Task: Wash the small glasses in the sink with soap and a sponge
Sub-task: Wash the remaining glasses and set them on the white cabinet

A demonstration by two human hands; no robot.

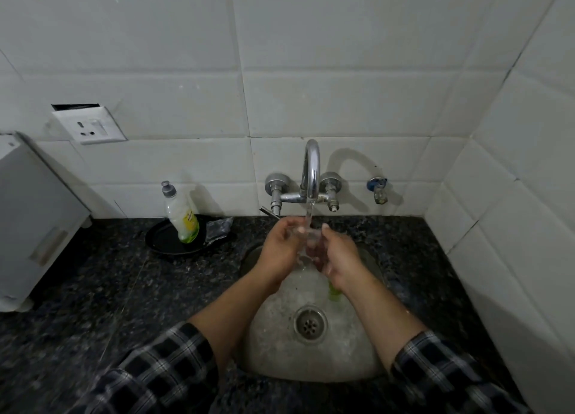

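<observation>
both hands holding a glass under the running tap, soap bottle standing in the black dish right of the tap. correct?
One thing off: the soap bottle stands in the black dish left of the tap, not right of it, as the head view shows. The rest holds: the left hand and right hand both hold the glass under the running water.

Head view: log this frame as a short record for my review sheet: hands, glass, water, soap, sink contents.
left hand: grips the small glass from its side
right hand: holds the same glass from the opposite side
water: running from the tap onto the glass
soap bottle: upright in a black pan on the counter, left of the sink
green object: in the sink under the right hand, partly hidden, identity unclear
</observation>
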